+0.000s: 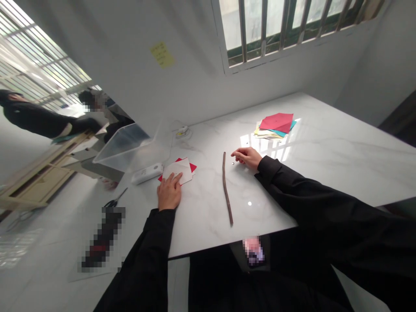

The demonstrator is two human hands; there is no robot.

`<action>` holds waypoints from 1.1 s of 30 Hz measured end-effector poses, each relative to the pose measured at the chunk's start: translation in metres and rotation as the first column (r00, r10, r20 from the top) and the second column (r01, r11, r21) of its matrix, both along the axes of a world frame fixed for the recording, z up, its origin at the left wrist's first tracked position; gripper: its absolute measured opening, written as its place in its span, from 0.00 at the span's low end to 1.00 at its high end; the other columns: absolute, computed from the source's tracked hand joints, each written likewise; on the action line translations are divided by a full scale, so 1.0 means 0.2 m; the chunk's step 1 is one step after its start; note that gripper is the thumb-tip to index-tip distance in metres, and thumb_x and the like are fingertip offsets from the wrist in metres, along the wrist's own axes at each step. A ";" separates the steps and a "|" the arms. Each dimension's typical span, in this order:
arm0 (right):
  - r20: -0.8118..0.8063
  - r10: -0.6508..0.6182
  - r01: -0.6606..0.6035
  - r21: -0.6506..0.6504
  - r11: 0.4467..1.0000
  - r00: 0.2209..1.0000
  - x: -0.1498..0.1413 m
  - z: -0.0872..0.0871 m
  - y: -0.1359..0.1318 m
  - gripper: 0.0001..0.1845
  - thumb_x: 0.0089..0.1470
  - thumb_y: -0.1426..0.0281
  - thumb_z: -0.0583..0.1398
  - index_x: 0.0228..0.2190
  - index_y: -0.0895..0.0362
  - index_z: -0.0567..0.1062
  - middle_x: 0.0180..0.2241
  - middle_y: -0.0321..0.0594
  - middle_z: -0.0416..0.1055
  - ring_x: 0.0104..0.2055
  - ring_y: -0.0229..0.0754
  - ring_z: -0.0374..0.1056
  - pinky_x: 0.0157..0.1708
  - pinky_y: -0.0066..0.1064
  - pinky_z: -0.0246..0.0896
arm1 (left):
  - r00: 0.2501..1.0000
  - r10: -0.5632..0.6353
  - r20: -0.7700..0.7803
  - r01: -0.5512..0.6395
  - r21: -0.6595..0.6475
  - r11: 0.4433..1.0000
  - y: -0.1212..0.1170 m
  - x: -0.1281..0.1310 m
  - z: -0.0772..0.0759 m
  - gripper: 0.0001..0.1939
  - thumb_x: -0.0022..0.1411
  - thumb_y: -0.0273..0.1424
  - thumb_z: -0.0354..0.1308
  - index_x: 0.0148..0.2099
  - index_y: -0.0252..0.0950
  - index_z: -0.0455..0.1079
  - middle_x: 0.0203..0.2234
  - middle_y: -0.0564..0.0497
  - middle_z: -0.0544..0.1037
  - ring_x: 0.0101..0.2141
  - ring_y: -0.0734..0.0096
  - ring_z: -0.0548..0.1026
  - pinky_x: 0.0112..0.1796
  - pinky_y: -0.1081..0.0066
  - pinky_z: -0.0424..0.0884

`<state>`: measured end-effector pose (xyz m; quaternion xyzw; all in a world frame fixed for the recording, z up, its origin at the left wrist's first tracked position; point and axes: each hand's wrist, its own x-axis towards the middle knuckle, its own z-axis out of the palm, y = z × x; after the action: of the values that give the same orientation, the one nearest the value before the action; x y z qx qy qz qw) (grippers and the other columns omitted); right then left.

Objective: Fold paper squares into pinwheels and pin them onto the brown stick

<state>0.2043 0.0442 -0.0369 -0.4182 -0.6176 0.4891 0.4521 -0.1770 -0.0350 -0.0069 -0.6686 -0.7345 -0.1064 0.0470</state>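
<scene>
My left hand [169, 193] lies with its fingers stretched out on a small stack of white paper [186, 170]. Red paper [193, 167] pokes out from under the white sheets. To the right, my right hand [249, 158] hovers low over the table with thumb and fingertips drawn together; whatever is between them is too small to make out. A tiny shiny bead-like piece [233, 163] sits just below those fingertips, and another tiny piece [247, 143] lies beyond the hand. Between my hands a thin brown stick [225, 186] lies lengthwise on the white marbled table [201, 212].
Coloured paper sheets [277, 123], red on top, are piled at the back right. A white oblong device [147, 173] and a clear plastic bin [130, 145] stand left, with scissors [113, 203] nearer me. Two people are at the far left. A phone [254, 251] rests below the table edge.
</scene>
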 end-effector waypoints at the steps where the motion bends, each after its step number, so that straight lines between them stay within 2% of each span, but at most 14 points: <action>1: 0.006 -0.001 0.001 0.004 1.000 1.000 0.00 0.00 0.00 0.16 0.61 0.59 0.62 0.38 0.58 0.84 0.26 0.37 0.76 0.24 0.34 0.66 0.27 0.27 0.63 | 0.999 0.042 0.015 -0.042 -0.015 0.999 -0.01 0.01 0.01 0.28 0.74 0.33 0.44 0.70 0.45 0.71 0.71 0.47 0.67 0.70 0.40 0.62 0.68 0.35 0.57; 3: 0.017 -0.008 0.007 0.012 1.000 1.000 0.00 -0.01 0.01 0.17 0.61 0.58 0.62 0.38 0.57 0.84 0.27 0.38 0.76 0.25 0.35 0.66 0.27 0.28 0.64 | 0.995 0.091 0.035 -0.091 0.001 0.996 -0.02 0.04 0.03 0.27 0.75 0.38 0.45 0.71 0.45 0.70 0.73 0.46 0.65 0.72 0.35 0.58 0.67 0.28 0.52; 5: 0.026 -0.012 0.011 0.025 1.000 1.000 0.00 -0.02 0.02 0.17 0.61 0.58 0.62 0.38 0.57 0.84 0.27 0.38 0.77 0.25 0.35 0.67 0.27 0.28 0.64 | 0.998 0.064 0.022 -0.066 0.105 0.992 -0.02 0.08 0.07 0.28 0.74 0.43 0.47 0.69 0.43 0.71 0.73 0.43 0.65 0.72 0.34 0.56 0.67 0.28 0.50; 8: 0.040 -0.004 0.002 0.047 0.999 0.999 -0.01 -0.03 0.03 0.18 0.62 0.56 0.61 0.38 0.57 0.84 0.28 0.39 0.77 0.25 0.35 0.67 0.28 0.28 0.65 | 0.995 -0.095 0.014 0.087 0.274 0.958 0.04 0.19 0.15 0.27 0.72 0.44 0.50 0.65 0.40 0.75 0.68 0.42 0.71 0.68 0.41 0.64 0.68 0.42 0.55; 10: 0.047 -0.004 0.001 0.045 0.999 0.999 -0.01 -0.03 0.03 0.18 0.62 0.56 0.61 0.38 0.57 0.84 0.27 0.39 0.77 0.25 0.35 0.67 0.28 0.28 0.65 | 0.972 -0.228 0.053 0.203 0.295 0.934 0.10 0.32 0.22 0.23 0.70 0.44 0.54 0.59 0.40 0.78 0.58 0.43 0.80 0.60 0.50 0.73 0.64 0.54 0.63; 13: 0.067 -0.021 0.018 0.046 0.999 0.998 -0.01 -0.02 0.01 0.19 0.62 0.56 0.61 0.38 0.57 0.85 0.27 0.39 0.76 0.25 0.35 0.66 0.27 0.28 0.63 | 0.967 -0.190 0.169 0.153 0.210 0.966 0.20 0.55 0.27 0.17 0.68 0.47 0.57 0.44 0.42 0.80 0.33 0.49 0.83 0.38 0.58 0.80 0.46 0.64 0.71; 15: 0.110 -0.037 0.029 0.077 0.997 0.993 0.00 0.00 0.00 0.19 0.63 0.56 0.60 0.38 0.57 0.85 0.26 0.38 0.76 0.24 0.35 0.65 0.27 0.28 0.62 | 0.967 -0.171 0.190 0.140 0.168 0.976 0.25 0.69 0.25 0.18 0.67 0.49 0.57 0.36 0.43 0.79 0.27 0.50 0.81 0.34 0.60 0.79 0.40 0.66 0.68; 18: 0.180 -0.060 0.039 0.115 0.993 0.982 0.00 0.02 -0.02 0.20 0.63 0.55 0.60 0.38 0.57 0.85 0.26 0.38 0.77 0.25 0.36 0.66 0.29 0.29 0.62 | 0.965 -0.163 0.208 0.143 0.105 0.984 0.30 0.83 0.17 0.18 0.68 0.47 0.56 0.33 0.43 0.78 0.28 0.49 0.81 0.35 0.59 0.79 0.38 0.67 0.65; 21: 0.197 -0.076 0.053 0.120 0.991 0.977 -0.01 0.04 -0.05 0.19 0.63 0.55 0.60 0.37 0.55 0.85 0.26 0.38 0.77 0.26 0.37 0.67 0.30 0.30 0.64 | 0.954 -0.160 0.253 0.154 0.046 0.987 0.30 0.87 0.10 0.19 0.67 0.50 0.56 0.36 0.45 0.81 0.29 0.48 0.83 0.36 0.57 0.79 0.37 0.67 0.65; 23: 0.182 -0.144 0.117 0.151 0.981 0.973 -0.03 0.07 -0.07 0.19 0.64 0.54 0.60 0.37 0.53 0.84 0.27 0.38 0.77 0.27 0.40 0.68 0.33 0.33 0.67 | 0.950 -0.164 0.265 0.167 0.009 0.986 0.28 0.85 0.08 0.19 0.66 0.52 0.58 0.37 0.46 0.82 0.30 0.48 0.83 0.36 0.56 0.80 0.38 0.66 0.66; 26: 0.159 -0.340 0.288 0.280 0.916 0.927 -0.03 0.13 -0.10 0.18 0.66 0.53 0.58 0.38 0.50 0.83 0.34 0.42 0.80 0.34 0.45 0.73 0.40 0.37 0.71 | 0.959 -0.157 0.237 0.170 -0.037 0.985 0.27 0.83 0.07 0.17 0.64 0.51 0.60 0.36 0.45 0.81 0.31 0.46 0.84 0.37 0.54 0.80 0.39 0.65 0.68; 28: 0.163 -0.432 0.347 0.382 0.857 0.887 0.01 0.19 -0.10 0.19 0.67 0.54 0.57 0.38 0.50 0.83 0.40 0.44 0.80 0.38 0.47 0.74 0.42 0.39 0.72 | 0.963 -0.153 0.222 0.169 -0.057 0.984 0.26 0.83 0.07 0.17 0.63 0.50 0.61 0.34 0.44 0.80 0.31 0.45 0.84 0.38 0.54 0.80 0.40 0.64 0.69; 31: 0.207 -0.531 0.379 0.498 0.780 0.822 0.13 0.22 -0.02 0.17 0.68 0.58 0.56 0.41 0.51 0.83 0.44 0.46 0.79 0.41 0.49 0.74 0.47 0.40 0.72 | 0.968 -0.135 0.213 0.157 -0.092 0.983 0.25 0.84 0.08 0.17 0.62 0.48 0.61 0.32 0.43 0.81 0.32 0.43 0.84 0.38 0.54 0.80 0.40 0.63 0.70; 33: 0.241 -0.612 0.412 0.553 0.724 0.753 0.26 0.20 0.06 0.17 0.68 0.62 0.55 0.45 0.53 0.82 0.48 0.49 0.78 0.49 0.52 0.73 0.52 0.43 0.71 | 0.970 -0.124 0.210 0.151 -0.120 0.981 0.24 0.85 0.08 0.17 0.62 0.47 0.60 0.31 0.43 0.82 0.33 0.42 0.84 0.38 0.52 0.80 0.40 0.62 0.71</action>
<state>0.2553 0.0561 0.0029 -0.5462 -0.6523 0.0791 0.5195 -0.0068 0.0132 0.0093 -0.7054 -0.6928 -0.1265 -0.0805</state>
